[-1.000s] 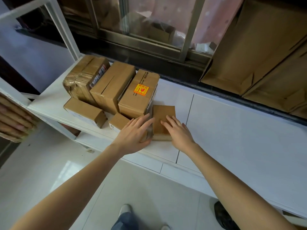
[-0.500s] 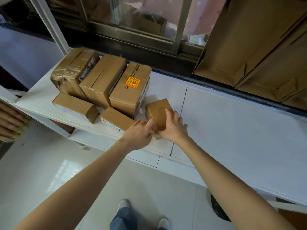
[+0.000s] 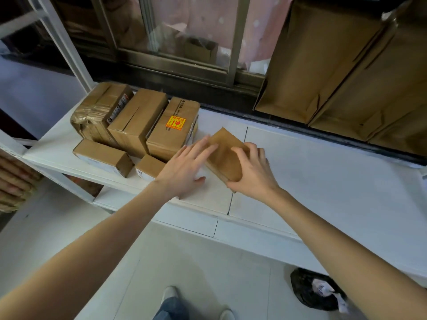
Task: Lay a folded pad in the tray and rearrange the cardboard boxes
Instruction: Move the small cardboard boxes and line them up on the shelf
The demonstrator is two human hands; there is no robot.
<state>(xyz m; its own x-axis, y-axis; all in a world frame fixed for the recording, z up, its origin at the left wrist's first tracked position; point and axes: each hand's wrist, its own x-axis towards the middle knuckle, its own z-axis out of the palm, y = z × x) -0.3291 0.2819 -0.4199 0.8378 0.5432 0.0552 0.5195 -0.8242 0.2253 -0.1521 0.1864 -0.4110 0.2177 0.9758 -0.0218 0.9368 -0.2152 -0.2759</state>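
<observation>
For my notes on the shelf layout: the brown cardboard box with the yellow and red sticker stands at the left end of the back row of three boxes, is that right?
Not quite: the head view shows the brown cardboard box with the yellow and red sticker at the right end of that back row, nearest the hands; the tape-wrapped box holds the left end.

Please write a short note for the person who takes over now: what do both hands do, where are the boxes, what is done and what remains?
Right hand grips the small cardboard box, tilted over the white shelf.
Left hand is open, fingers against the box's left side.
Five other boxes are grouped at left, including the box with the yellow sticker.
Done: box picked up.
Left: set it down; no pad or tray in view.
</observation>
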